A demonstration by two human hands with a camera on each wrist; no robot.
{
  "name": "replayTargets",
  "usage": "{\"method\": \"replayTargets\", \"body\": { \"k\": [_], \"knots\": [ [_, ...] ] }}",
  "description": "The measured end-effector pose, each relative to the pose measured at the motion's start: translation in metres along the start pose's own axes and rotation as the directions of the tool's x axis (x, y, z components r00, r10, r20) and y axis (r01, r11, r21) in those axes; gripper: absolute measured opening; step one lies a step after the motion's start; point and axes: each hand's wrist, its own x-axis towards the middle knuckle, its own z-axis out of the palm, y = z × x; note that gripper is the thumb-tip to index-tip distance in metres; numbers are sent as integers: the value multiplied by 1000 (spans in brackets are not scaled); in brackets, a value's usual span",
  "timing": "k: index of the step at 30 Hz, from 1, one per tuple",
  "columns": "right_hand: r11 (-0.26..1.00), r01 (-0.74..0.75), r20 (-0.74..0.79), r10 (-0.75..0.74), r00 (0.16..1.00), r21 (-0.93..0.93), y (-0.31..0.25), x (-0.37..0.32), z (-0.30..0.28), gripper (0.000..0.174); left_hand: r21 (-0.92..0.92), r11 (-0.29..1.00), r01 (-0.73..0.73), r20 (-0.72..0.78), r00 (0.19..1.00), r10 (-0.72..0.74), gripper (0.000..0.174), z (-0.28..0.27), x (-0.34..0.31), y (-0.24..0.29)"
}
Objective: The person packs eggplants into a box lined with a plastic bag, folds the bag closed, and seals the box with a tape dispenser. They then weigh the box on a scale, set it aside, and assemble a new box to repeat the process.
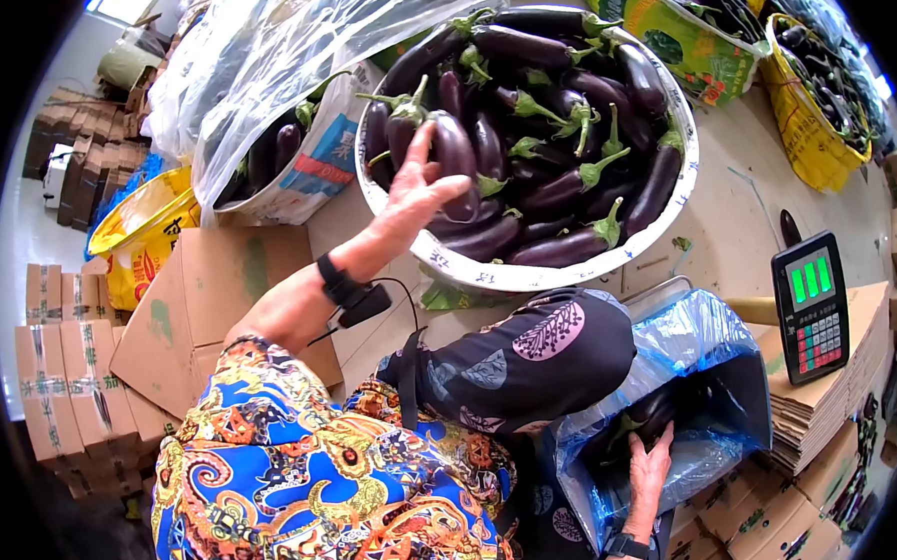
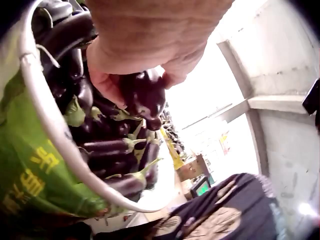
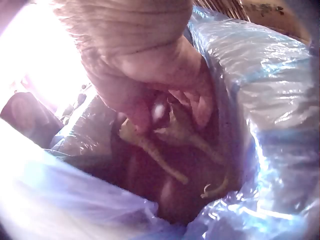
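Observation:
My left hand (image 1: 417, 196) grips a dark purple eggplant (image 1: 454, 165) over the left side of a round white-rimmed tub (image 1: 691, 149) full of eggplants. In the left wrist view, the thumb and fingers lie on either side of that eggplant (image 2: 145, 95). Down in a box lined with blue plastic (image 1: 706, 334), my right hand (image 1: 649, 471) has its fingers round an eggplant (image 1: 656, 411). The right wrist view shows the fingers of my right hand (image 3: 165, 85) beside green stems (image 3: 160, 162), with plastic film (image 3: 272, 100) around them; the palm side is hidden.
A scale display (image 1: 813, 307) stands right of the lined box, near stacked flat cardboard (image 1: 843, 383). Another sack of eggplants (image 1: 309, 171) sits left of the tub under clear plastic. Yellow bags (image 1: 802, 129) are at the upper right, and cardboard boxes (image 1: 73, 386) are piled at the left.

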Motion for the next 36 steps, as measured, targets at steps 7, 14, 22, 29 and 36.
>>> {"method": "replayTargets", "body": {
  "k": [7, 14, 22, 29, 36],
  "knots": [
    [999, 51, 12, -51, 999, -12, -9, 6, -12, 67, -174, 984, -41, 463, 879, 118, 89, 33, -43, 68],
    [925, 49, -150, 9, 989, 376, 22, -9, -68, 59, -139, 952, 271, 793, 607, -57, 100, 121, -90, 122],
    [754, 218, -340, 8, 940, 620, -11, -58, -116, 48, 278, 960, 39, 953, 109, -281, 94, 209, -93, 129],
    [763, 541, -110, -541, 834, 353, -51, -106, -119, 72, 251, 934, -254, 856, -393, -336, 70, 272, -58, 110],
    [884, 319, -170, -276, 946, 341, -42, -101, -84, 37, 384, 904, -188, 923, 103, -371, 61, 328, -81, 70]
  ]
}}
